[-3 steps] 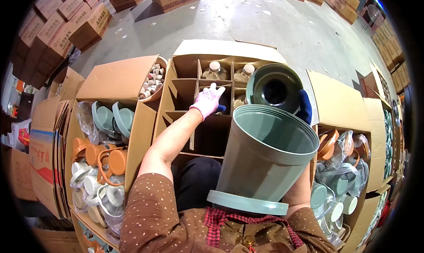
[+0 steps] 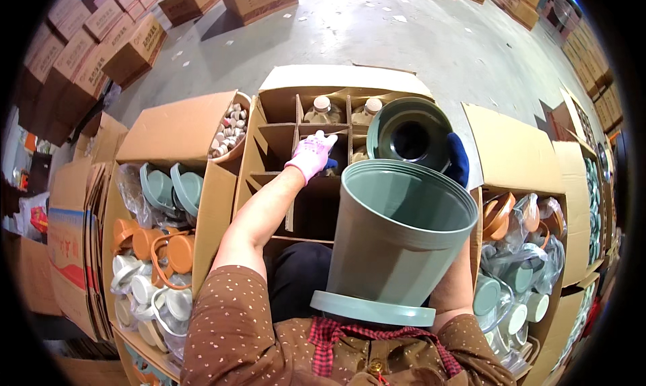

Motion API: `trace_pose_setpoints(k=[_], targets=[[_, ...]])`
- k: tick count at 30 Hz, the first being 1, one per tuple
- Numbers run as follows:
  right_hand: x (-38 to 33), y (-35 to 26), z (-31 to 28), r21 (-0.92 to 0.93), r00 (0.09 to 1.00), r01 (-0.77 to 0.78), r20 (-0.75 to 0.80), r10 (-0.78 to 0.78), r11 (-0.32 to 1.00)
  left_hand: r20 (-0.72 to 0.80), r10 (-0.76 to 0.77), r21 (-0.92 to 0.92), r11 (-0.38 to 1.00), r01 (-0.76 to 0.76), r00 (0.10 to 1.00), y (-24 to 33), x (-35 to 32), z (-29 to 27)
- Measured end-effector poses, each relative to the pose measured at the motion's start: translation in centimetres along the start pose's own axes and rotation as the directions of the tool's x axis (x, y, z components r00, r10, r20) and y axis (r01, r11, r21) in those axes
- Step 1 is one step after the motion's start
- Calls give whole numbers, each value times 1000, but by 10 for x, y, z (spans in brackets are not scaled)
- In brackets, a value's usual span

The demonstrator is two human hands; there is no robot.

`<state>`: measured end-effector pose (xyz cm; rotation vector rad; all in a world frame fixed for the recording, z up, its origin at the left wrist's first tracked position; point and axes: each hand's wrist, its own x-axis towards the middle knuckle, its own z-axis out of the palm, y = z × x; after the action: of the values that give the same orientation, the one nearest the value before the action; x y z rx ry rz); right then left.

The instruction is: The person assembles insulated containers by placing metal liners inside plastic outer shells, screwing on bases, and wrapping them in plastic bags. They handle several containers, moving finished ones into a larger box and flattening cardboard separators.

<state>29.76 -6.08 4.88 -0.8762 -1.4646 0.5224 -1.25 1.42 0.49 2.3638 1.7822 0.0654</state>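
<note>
My left hand, in a pink glove with blue on the palm side, reaches into a middle cell of a divided cardboard box. Its fingers curl downward, and what they close on is hidden beneath them. In a blue glove, my right hand grips the right rim of a dark green round shell with a central hole, tilted over the box's right side. Between my arms stands a large grey-green plastic bucket-shaped shell, leaning, its open mouth up. A pale green ring surrounds its lower end, against my body.
Glass bottles with pale caps stand in the far cells. Left, an open carton holds bagged green, orange and white lids; another carton stands right. A tub of small stoppers sits behind. Stacked cartons line the floor beyond.
My left fingers have curled lower into the cell. The view has shifted slightly; the dark green shell and the large shell stay in nearly the same place relative to me.
</note>
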Motion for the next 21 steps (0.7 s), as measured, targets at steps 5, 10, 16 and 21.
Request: trace_pose_setpoints(k=[5, 10, 16, 21], targets=[[35, -47, -7, 52, 952, -304, 60, 301, 951, -55, 127, 91, 988, -121, 990, -19, -3, -13], [-7, -64, -48, -119, 765, -616, 143, 627, 779, -523, 282, 49, 952, -302, 805, -12, -30, -169], [-10, -66, -39, -20, 661, -675, 427, 617, 737, -572, -276, -743, 573, -346, 773, -25, -80, -306], [51, -72, -21, 83, 815, -472, 422, 398, 878, -595, -303, -800, 134, -585, 745, -1, -56, -222]])
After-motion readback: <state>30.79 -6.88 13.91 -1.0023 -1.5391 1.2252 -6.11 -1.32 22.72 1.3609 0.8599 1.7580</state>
